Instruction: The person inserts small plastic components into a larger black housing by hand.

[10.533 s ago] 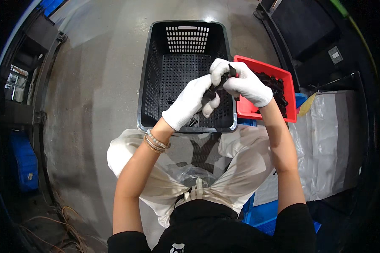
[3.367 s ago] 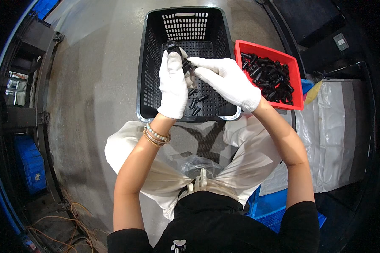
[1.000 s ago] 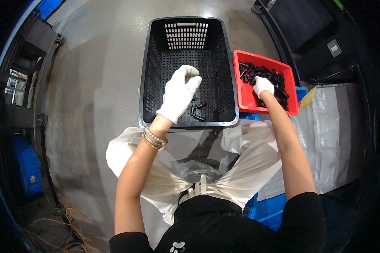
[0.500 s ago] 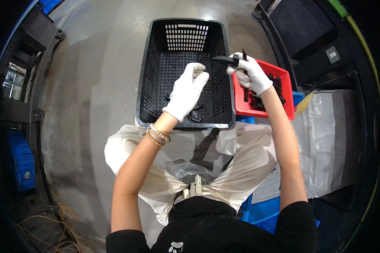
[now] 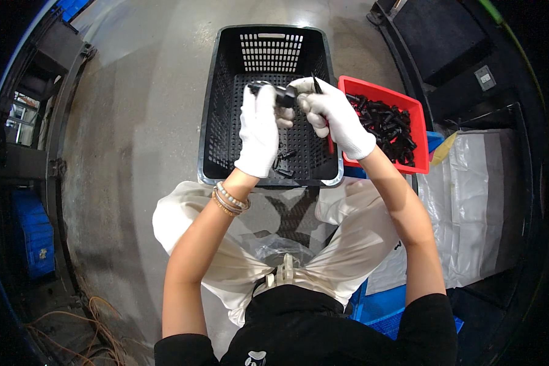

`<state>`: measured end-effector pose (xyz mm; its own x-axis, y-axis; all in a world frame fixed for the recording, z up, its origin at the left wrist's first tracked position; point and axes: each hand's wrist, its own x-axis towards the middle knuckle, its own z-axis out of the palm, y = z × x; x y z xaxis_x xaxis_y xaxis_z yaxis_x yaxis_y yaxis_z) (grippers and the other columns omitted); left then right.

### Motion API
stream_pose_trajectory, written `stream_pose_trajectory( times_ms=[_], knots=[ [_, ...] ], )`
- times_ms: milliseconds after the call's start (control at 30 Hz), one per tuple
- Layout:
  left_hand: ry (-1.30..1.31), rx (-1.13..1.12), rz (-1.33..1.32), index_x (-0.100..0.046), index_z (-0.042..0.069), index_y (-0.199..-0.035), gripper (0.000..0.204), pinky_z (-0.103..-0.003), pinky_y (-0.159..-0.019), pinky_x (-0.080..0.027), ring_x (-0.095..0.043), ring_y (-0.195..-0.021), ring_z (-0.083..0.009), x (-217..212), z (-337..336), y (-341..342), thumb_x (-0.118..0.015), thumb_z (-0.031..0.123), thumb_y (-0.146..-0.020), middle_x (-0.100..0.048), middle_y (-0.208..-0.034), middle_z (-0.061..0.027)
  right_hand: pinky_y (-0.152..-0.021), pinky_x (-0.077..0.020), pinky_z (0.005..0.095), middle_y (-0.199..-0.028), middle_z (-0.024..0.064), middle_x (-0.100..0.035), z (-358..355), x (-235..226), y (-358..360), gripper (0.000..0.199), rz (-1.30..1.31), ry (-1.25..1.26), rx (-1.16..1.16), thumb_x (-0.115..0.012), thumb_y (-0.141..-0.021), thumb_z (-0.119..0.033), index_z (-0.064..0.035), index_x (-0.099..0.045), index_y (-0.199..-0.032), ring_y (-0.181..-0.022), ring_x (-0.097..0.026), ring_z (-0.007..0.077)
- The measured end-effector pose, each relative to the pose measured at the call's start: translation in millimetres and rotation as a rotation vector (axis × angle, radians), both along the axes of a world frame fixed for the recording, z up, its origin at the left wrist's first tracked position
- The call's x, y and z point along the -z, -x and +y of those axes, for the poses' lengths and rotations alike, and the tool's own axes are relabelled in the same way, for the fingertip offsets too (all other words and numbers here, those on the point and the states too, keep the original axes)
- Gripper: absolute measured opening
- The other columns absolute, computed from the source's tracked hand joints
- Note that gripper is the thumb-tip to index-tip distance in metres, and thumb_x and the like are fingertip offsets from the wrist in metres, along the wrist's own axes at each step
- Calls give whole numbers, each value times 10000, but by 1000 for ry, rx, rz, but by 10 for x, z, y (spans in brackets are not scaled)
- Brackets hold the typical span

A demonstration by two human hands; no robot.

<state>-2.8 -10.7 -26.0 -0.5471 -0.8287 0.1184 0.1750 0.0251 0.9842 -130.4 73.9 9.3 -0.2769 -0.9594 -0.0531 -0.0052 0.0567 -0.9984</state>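
Holding both gloved hands up over the black crate (image 5: 226,110), you have a small black part (image 5: 282,94) pinched between them. Your left hand (image 5: 257,131) has its fingers (image 5: 253,97) curled round the part's left end, and your right hand (image 5: 335,116) closes on the right end while also gripping a thin tool (image 5: 323,116) with a dark tip and a red handle that runs down past your palm. The part sits in the air above the crate's middle, not touching its floor. A few more black parts (image 5: 283,165) lie loose on the crate bottom near its front wall. Just right of the crate stands a red bin (image 5: 416,122) heaped with similar black pieces (image 5: 387,125). The crate rests on the grey floor (image 5: 134,122) in front of your knees.
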Motion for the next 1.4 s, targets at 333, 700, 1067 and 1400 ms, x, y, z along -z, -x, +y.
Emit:
stream_pose_trajectory(
  times_ms=[333,700,1067,1400],
  knots=[
    [293,-204,-55,-466,89,-933,311,-201,-454,-355,-416,-490,-65,-133,56,-71,-311,357,-967,-476,-658,-9,-702,-496,307,-886,176,-656,98,-154,-306,273,534,260,89,-547,-868,-155,17,-615,-1068,-769,-651,253],
    [250,-254,-15,-478,68,-930,267,-261,-564,-397,-450,-611,-112,-204,60,-73,-370,312,-949,-482,-711,-22,-637,-491,360,-825,190,-639,123,-152,-307,289,782,304,89,-580,-832,-176,-2,-630,-1057,-708,-625,307],
    [332,-257,-18,-472,62,-922,294,-257,-539,-394,-443,-580,-111,-188,96,-86,-384,341,-945,-471,-700,-31,-713,-495,299,-889,186,-661,130,-142,-270,286,431,194,29,-563,-851,-132,24,-614,-1086,-768,-651,228],
    [344,-278,20,-467,73,-929,292,-243,-536,-391,-440,-580,-94,-134,44,-90,-382,352,-951,-469,-696,-10,-885,-457,288,-1073,153,-650,159,-215,-277,303,482,161,-75,-580,-859,-89,14,-590,-1143,-997,-605,158]
  ],
)
